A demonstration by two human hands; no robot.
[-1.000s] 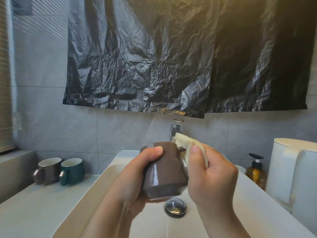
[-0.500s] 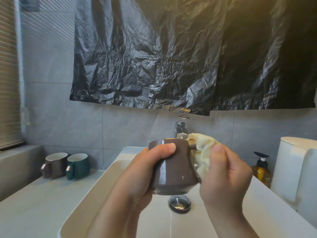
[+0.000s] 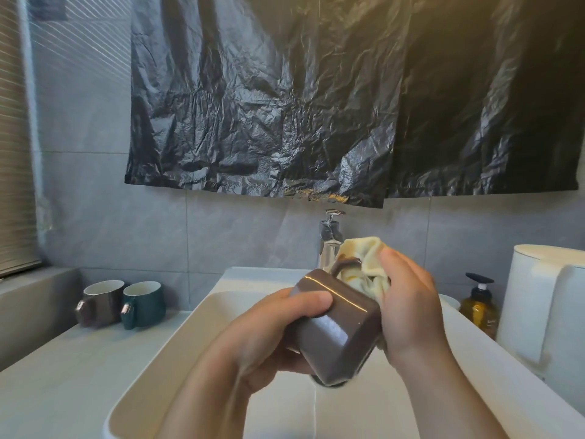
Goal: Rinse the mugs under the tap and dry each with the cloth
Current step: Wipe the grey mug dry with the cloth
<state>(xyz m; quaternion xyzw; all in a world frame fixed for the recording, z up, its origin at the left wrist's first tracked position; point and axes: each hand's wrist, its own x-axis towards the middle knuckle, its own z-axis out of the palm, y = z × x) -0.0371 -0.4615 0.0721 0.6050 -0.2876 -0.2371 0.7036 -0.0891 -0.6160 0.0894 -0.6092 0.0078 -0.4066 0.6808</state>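
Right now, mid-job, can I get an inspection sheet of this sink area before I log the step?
Surface: pale counter around a white basin.
Job's things: brown mug tilted over the basin, base toward the camera; yellow cloth bunched at its handle; second brown mug and green mug side by side on the counter, left; tap behind.
Clutter: amber pump bottle and white container, right.
Hands: left hand grips the brown mug; right hand holds the cloth against it.
Cables: nothing seen.
Surroundings: grey tiles, black plastic sheet above.
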